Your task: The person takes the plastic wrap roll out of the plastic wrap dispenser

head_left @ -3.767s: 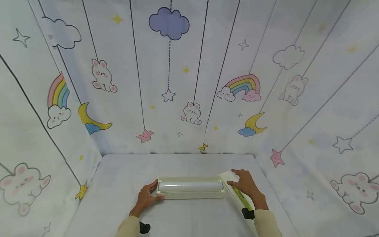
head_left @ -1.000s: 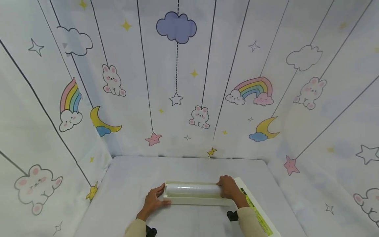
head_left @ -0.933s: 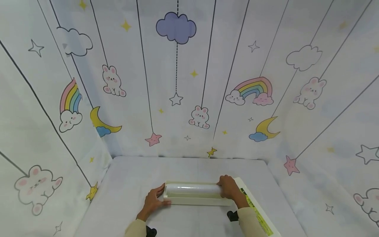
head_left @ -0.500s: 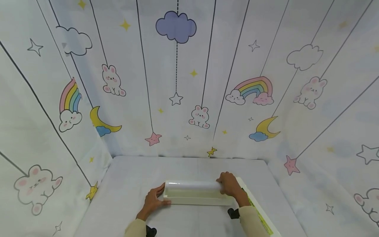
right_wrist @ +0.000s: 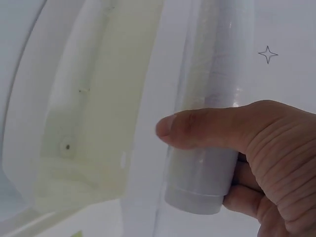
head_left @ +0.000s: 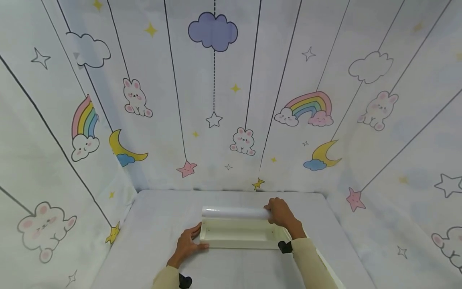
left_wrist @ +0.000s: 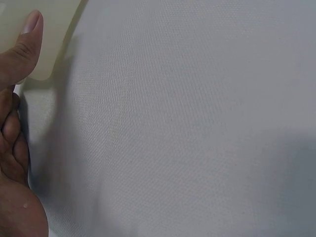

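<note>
A roll of cling film (head_left: 231, 212) lies along the far side of a cream, open-topped dispenser box (head_left: 238, 244), just above its back edge in the head view. My right hand (head_left: 282, 212) grips the roll's right end. In the right wrist view the thumb crosses the film roll (right_wrist: 202, 170), with fingers curled beneath it and the box (right_wrist: 111, 123) alongside. My left hand (head_left: 187, 243) holds the box's left end, thumb at the front and fingers behind. The left wrist view shows that hand's thumb (left_wrist: 24, 49) on the cream plastic (left_wrist: 54, 44).
A long white strip (head_left: 331, 269), mostly hidden by the right sleeve (head_left: 312, 261), runs from the box's right end toward the front. Everything rests on a white-covered table (head_left: 162, 212). Behind stands a cloth backdrop (head_left: 213, 152) printed with bunnies, stars and clouds.
My right hand has lifted the film roll up and back out of the box, so the box's inside floor now shows. The left hand keeps its hold on the box's left end.
</note>
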`<action>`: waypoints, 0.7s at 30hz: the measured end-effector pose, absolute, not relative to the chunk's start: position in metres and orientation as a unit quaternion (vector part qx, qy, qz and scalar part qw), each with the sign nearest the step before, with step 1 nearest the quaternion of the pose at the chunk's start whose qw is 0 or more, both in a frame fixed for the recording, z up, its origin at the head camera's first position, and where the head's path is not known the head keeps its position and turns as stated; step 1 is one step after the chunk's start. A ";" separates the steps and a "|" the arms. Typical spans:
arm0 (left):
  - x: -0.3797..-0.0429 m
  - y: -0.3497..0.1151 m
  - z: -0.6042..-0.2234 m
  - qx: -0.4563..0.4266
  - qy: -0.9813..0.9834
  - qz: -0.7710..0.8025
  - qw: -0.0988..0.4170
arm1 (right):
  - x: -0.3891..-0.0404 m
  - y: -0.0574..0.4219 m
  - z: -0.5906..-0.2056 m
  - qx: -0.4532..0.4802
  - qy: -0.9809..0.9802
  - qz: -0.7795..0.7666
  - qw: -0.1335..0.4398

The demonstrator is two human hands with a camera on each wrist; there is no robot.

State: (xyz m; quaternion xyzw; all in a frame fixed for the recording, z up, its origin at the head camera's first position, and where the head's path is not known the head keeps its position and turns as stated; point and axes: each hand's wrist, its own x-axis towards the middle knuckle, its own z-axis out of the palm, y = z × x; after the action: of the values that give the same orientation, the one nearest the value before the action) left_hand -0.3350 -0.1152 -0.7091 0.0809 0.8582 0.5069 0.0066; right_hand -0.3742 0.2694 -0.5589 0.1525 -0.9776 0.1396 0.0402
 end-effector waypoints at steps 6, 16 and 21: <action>-0.336 -0.116 -0.711 0.086 0.855 0.511 0.007 | -0.382 0.266 -0.551 0.145 -0.979 0.134 0.044; -0.336 -0.116 -0.714 0.084 0.862 0.501 0.007 | -0.394 0.263 -0.548 0.155 -0.979 0.123 0.047; -0.337 -0.116 -0.712 0.083 0.856 0.511 0.009 | -0.399 0.262 -0.546 0.154 -0.979 0.129 0.044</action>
State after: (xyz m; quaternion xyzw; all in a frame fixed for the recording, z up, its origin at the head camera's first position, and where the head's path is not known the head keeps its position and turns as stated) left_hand -0.3365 -0.1159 -0.7118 0.0829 0.8557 0.5107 0.0090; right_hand -0.3994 0.2619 -0.5463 0.1543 -0.9785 0.1295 0.0441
